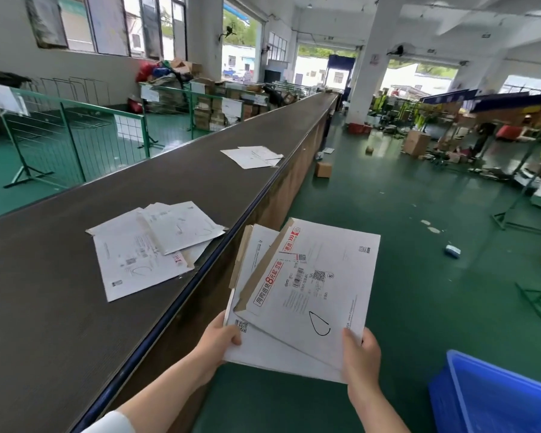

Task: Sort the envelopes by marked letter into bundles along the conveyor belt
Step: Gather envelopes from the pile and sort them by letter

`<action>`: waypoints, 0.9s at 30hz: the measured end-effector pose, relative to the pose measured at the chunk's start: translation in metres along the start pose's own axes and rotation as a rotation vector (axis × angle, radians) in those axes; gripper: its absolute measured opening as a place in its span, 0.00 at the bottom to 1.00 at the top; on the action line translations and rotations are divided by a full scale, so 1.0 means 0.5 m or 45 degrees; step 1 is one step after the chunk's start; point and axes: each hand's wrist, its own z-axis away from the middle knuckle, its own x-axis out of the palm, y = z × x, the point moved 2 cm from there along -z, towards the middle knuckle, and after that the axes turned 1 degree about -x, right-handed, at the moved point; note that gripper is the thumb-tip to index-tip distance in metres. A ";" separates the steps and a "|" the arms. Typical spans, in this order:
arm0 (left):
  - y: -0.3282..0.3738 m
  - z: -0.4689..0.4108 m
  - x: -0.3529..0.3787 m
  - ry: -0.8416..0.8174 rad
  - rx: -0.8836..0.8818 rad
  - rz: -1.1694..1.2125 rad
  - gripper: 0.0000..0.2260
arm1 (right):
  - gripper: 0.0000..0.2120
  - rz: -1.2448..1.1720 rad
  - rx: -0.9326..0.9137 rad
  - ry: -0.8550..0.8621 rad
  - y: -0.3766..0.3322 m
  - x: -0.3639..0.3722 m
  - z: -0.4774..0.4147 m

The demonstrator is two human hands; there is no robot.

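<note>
The belt (60, 307) runs long and dark to the left of your grip on the stack (310, 292), and its near edge passes just beside your left hand (221, 342). Two bundles lie on it, both close to that edge. The near bundle (132, 260) sits just up and left of your grip: white envelopes fanned and overlapping, with one corner reaching the belt's edge. The far bundle (252, 157) lies well beyond your grip along the same edge, a few white envelopes overlapping.
</note>
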 end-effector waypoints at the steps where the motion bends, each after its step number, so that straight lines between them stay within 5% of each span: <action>1: 0.020 -0.052 0.013 0.027 0.005 0.011 0.21 | 0.05 0.004 0.001 -0.029 -0.007 0.021 -0.063; 15: 0.314 -0.567 0.178 0.233 0.108 0.174 0.23 | 0.06 0.075 -0.061 -0.229 -0.170 0.225 -0.705; 27: 0.534 -1.062 0.236 0.190 0.052 0.099 0.20 | 0.07 0.085 -0.014 -0.134 -0.219 0.430 -1.158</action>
